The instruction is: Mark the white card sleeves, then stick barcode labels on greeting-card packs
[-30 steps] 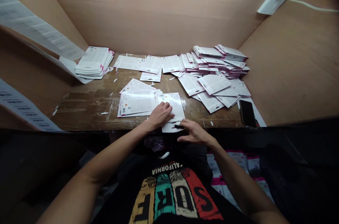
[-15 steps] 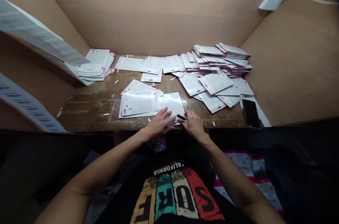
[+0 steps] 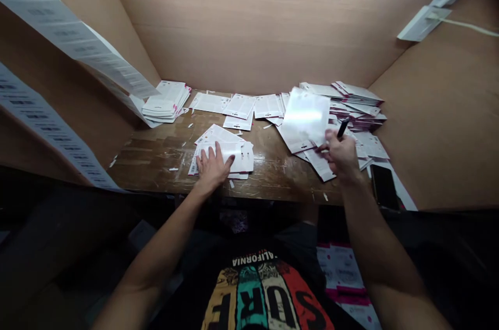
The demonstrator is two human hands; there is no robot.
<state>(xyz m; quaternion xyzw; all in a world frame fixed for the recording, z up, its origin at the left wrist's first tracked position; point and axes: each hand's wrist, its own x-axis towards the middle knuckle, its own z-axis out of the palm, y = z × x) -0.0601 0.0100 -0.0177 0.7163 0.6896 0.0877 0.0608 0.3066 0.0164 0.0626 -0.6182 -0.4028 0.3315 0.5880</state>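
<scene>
Pinching white packet (image 3: 306, 117) by near right corner with right hand (image 3: 342, 152), over loose packets (image 3: 320, 166) on right side of table (image 3: 273, 179); also holding black pen-like tool (image 3: 343, 128) in same hand. Resting left hand (image 3: 212, 168), flat with fingers spread, upon near-left packets (image 3: 246, 157).

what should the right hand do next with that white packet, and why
Probably lower the white packet onto the right-hand pile and release it: the right hand holds it over that pile, a black tool also in its grip, while the left hand lies spread on other packets.
</scene>
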